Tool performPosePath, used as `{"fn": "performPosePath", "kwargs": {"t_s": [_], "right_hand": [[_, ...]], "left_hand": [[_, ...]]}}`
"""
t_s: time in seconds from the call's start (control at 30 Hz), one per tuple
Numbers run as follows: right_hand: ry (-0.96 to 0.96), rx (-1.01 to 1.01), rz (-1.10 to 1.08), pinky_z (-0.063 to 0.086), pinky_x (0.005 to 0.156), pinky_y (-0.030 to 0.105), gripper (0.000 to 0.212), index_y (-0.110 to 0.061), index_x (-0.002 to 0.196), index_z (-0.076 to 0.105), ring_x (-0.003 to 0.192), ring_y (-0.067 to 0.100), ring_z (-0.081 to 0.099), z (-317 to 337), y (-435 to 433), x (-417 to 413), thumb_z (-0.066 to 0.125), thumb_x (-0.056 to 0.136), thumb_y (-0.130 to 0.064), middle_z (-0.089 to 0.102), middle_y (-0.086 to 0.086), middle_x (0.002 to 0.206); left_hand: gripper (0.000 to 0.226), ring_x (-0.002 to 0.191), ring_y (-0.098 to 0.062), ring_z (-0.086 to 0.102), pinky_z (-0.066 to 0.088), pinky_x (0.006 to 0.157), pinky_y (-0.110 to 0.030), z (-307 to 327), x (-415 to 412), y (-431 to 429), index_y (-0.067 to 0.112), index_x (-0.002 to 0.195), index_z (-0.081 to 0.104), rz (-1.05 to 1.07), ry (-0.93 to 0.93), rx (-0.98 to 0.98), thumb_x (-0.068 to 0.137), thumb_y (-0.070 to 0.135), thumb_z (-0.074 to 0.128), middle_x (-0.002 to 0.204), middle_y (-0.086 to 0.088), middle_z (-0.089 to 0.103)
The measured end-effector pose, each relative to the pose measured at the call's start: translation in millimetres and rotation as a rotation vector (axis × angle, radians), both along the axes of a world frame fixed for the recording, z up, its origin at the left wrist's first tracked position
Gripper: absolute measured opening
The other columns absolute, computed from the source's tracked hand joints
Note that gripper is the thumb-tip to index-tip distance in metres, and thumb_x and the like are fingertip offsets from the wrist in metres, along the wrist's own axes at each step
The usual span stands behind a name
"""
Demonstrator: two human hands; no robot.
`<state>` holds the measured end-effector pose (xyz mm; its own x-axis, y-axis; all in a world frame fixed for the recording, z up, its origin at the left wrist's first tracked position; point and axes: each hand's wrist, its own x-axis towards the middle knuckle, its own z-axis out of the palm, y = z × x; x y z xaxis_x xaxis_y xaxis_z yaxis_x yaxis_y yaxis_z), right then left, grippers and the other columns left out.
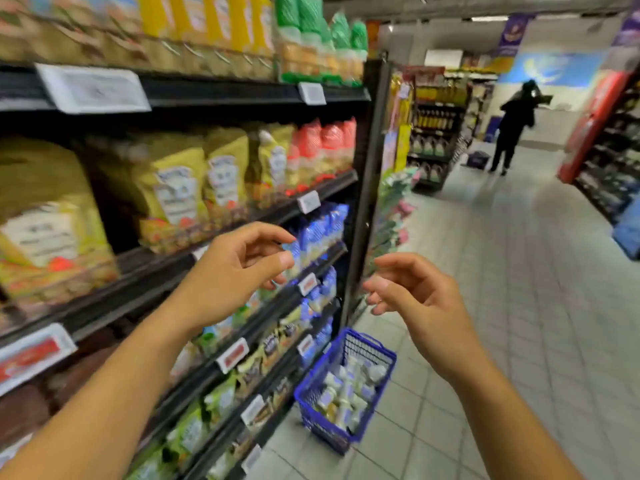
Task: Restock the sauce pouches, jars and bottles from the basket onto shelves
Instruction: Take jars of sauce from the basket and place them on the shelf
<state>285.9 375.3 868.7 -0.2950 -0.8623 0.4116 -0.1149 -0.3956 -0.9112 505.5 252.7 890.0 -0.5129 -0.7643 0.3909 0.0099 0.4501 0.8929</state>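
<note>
Your left hand (239, 268) and right hand (412, 296) are both raised in front of you, a little apart from each other, fingers loosely curled and holding nothing. Your left hand hovers in front of the shelves (225, 91) on the left, near the edge of the row that carries the yellow pouches (180, 192), with red packs (325, 147) further along that row and blue packs (322, 230) one row below. Your right hand hangs over the aisle, touching nothing. Below and between your hands, the blue basket (313, 389) sits on the tiled floor (502, 271) just beside the foot of the shelves, with pale packets (346, 393) piled inside; blur keeps you from telling what kind they are. Far down the aisle on the right stands a person in dark clothes (514, 126).
</note>
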Motion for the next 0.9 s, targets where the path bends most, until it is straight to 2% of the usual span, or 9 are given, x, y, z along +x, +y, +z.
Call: {"fn": "performPosePath", "kwargs": {"t_s": [0.1, 0.17, 0.23, 0.37, 0.43, 0.53, 0.7, 0.8, 0.9], "right_hand": [[-0.053, 0.122, -0.077, 0.055, 0.062, 0.023, 0.023, -0.014, 0.096, 0.069, 0.068, 0.015, 0.067, -41, 14, -29, 0.065, 0.089, 0.007, 0.072, 0.006, 0.077], [-0.091, 0.195, -0.13, 0.054, 0.06, 0.022, 0.021, -0.011, 0.096, 0.068, 0.066, 0.013, 0.065, -66, 21, -43, 0.064, 0.089, 0.008, 0.071, 0.003, 0.073], [-0.122, 0.268, -0.169, 0.054, 0.059, 0.021, 0.019, -0.008, 0.097, 0.068, 0.064, 0.011, 0.064, -87, 24, -55, 0.064, 0.089, 0.008, 0.071, 0.002, 0.072], [-0.153, 0.395, -0.228, 0.055, 0.06, 0.021, 0.017, 0.002, 0.107, 0.065, 0.066, 0.015, 0.064, -121, 23, -74, 0.064, 0.09, 0.006, 0.069, 0.021, 0.08], [-0.183, 0.446, -0.254, 0.054, 0.059, 0.02, 0.018, 0.004, 0.108, 0.063, 0.067, 0.017, 0.063, -135, 18, -82, 0.062, 0.09, 0.008, 0.065, 0.026, 0.081], [-0.219, 0.527, -0.285, 0.053, 0.06, 0.021, 0.019, 0.006, 0.11, 0.062, 0.07, 0.019, 0.062, -156, 3, -96, 0.06, 0.092, 0.008, 0.066, 0.02, 0.084], [-0.246, 0.636, -0.321, 0.053, 0.059, 0.022, 0.015, 0.001, 0.106, 0.064, 0.064, 0.011, 0.064, -188, -40, -121, 0.06, 0.092, 0.005, 0.069, 0.01, 0.078], [-0.271, 0.702, -0.337, 0.054, 0.059, 0.022, 0.015, -0.01, 0.099, 0.066, 0.065, 0.011, 0.065, -208, -75, -136, 0.061, 0.093, 0.003, 0.07, 0.007, 0.077], [-0.276, 0.771, -0.335, 0.053, 0.059, 0.021, 0.014, -0.011, 0.097, 0.066, 0.065, 0.012, 0.064, -227, -109, -149, 0.062, 0.093, 0.001, 0.07, 0.006, 0.078]], "left_hand": [[0.021, 0.067, -0.015, 0.068, 0.054, 0.061, -0.022, -38, -36, -1, 0.021, 0.1, 0.067, -0.041, -0.025, 0.109, 0.08, 0.028, 0.068, 0.087, -0.021, 0.068], [0.012, 0.066, -0.014, 0.066, 0.055, 0.062, -0.022, -65, -59, -2, 0.02, 0.099, 0.066, -0.062, -0.057, 0.179, 0.088, 0.015, 0.066, 0.088, -0.025, 0.067], [0.017, 0.066, -0.015, 0.065, 0.055, 0.062, -0.022, -89, -79, -4, 0.016, 0.1, 0.064, -0.084, -0.108, 0.232, 0.092, 0.001, 0.062, 0.086, -0.026, 0.065], [0.017, 0.066, -0.013, 0.064, 0.053, 0.06, -0.019, -134, -111, -10, 0.013, 0.101, 0.064, -0.125, -0.193, 0.335, 0.093, -0.001, 0.061, 0.09, -0.029, 0.066], [0.017, 0.065, -0.013, 0.065, 0.054, 0.061, -0.021, -155, -123, -16, 0.013, 0.102, 0.064, -0.131, -0.214, 0.395, 0.093, -0.001, 0.061, 0.09, -0.027, 0.068], [0.016, 0.065, -0.012, 0.065, 0.054, 0.061, -0.024, -185, -140, -32, 0.013, 0.103, 0.064, -0.145, -0.249, 0.468, 0.094, 0.001, 0.06, 0.086, -0.015, 0.072], [0.015, 0.064, -0.012, 0.065, 0.055, 0.059, -0.021, -223, -166, -74, 0.006, 0.107, 0.064, -0.118, -0.309, 0.585, 0.094, 0.0, 0.061, 0.09, -0.025, 0.07], [0.015, 0.069, -0.014, 0.069, 0.057, 0.065, -0.025, -244, -179, -109, 0.014, 0.104, 0.067, -0.11, -0.341, 0.651, 0.093, 0.005, 0.063, 0.088, -0.017, 0.073], [0.015, 0.071, -0.014, 0.068, 0.059, 0.066, -0.026, -265, -194, -142, 0.017, 0.103, 0.067, -0.113, -0.383, 0.709, 0.094, 0.006, 0.063, 0.082, -0.008, 0.075]]}}
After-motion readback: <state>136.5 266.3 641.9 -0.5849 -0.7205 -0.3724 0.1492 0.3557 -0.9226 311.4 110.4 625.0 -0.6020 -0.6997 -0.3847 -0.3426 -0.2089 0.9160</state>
